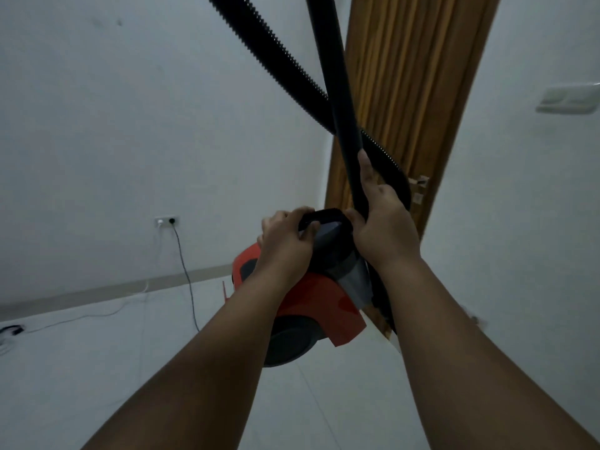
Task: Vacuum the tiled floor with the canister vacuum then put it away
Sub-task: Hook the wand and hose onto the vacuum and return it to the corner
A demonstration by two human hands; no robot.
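Observation:
A red and grey canister vacuum [319, 306] hangs off the white tiled floor [97, 368] in the middle of the view, its dark wheel facing down. My left hand [285, 245] grips its black carry handle [328, 216] from the left. My right hand [381, 222] is closed on the smooth black wand [337, 92] right beside the handle, thumb pointing up along it. The ribbed black hose [276, 43] crosses behind the wand from the upper left and loops down behind my right hand.
A wooden door [406, 92] with a metal handle [420, 181] stands just behind the vacuum. A wall socket [166, 220] on the left wall has a dark cable [186, 274] and a white cable running onto the floor. A switch plate [568, 97] is on the right wall.

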